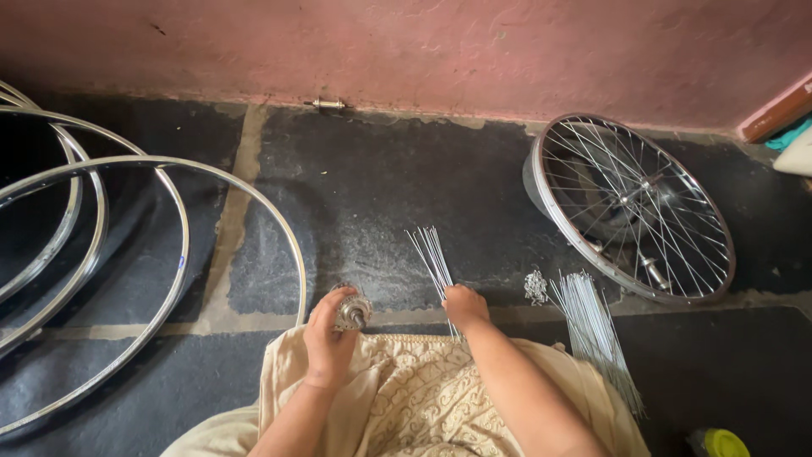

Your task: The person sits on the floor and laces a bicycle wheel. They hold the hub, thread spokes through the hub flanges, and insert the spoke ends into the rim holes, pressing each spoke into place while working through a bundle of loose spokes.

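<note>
Hub (352, 311) in left hand (328, 343), spokes (433, 256) in right hand (464, 306), perhaps pinched.

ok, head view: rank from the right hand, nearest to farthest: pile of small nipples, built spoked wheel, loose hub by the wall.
From the right hand:
1. Pile of small nipples, on the floor just to its right.
2. Built spoked wheel, farther right, leaning near the wall.
3. Loose hub, at the foot of the wall, up and left.

both hands (330, 334) (464, 306) closed, forearms stretched forward.
</note>
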